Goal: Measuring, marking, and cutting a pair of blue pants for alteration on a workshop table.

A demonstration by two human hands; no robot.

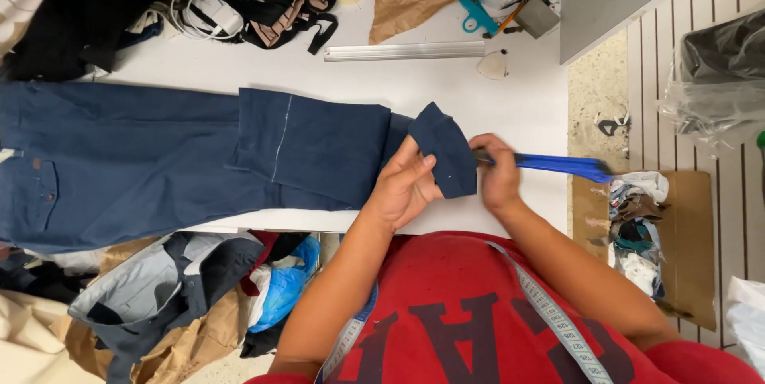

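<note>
One view only, the head camera looking straight down at a white worktable (446,81). We see a pair of dark navy denim trousers (143,161) laid flat across it, waistband to the left, with a chalk line (281,139) marked across the folded-back leg. Our left hand (405,185) is closed on the turned-up navy hem end of the leg (446,153), pinching the cloth between thumb and fingers and lifting it just off the table edge. Our right hand (498,173) is wrapped around the handles of blue-handled scissors (558,164), which lie level and point at the hem, touching or nearly touching the fabric; the blades are hidden, so we cannot tell if they are apart. To do this well, we judge: keep the cloth taut with the left hand, keep its fingers out of the blade path, hold the scissors square to the fold, and cut in long, steady strokes. Around: a grey metal ruler (405,51) well above, a white measuring tape (550,316) over the red shirt (478,304), a blue plastic bag (280,288) below the table, and fabric scraps (637,225) on the floor at right.
</note>
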